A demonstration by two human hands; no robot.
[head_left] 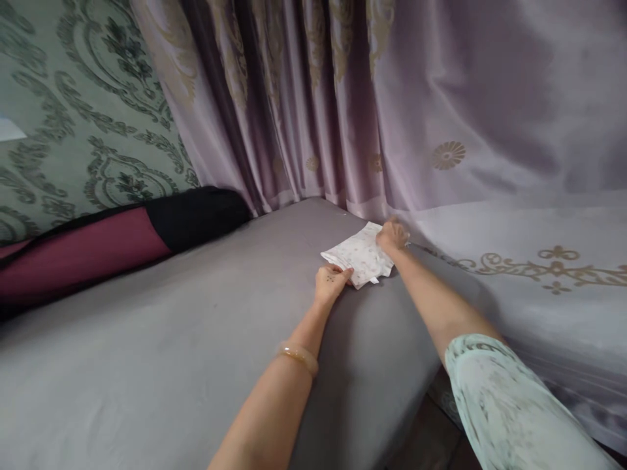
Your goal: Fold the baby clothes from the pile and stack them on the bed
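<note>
A small white garment (360, 254) with a faint print lies flat on the grey sheet, a little white tag showing at its near edge. My left hand (332, 282) pinches its near left edge between thumb and fingers; a bangle circles that wrist. At the far right edge of the cloth, my right hand (393, 236) is closed with its fingers curled against the fabric. That hand is slightly blurred, and its fingertips are partly hidden.
The grey-sheeted bed (171, 352) extends left and toward me. Along the wall lies a long black and maroon bag (98, 245). Purple patterned curtains (441, 98) hang behind and to the right, touching the bed's edge. Dark floor (426, 437) shows at lower right.
</note>
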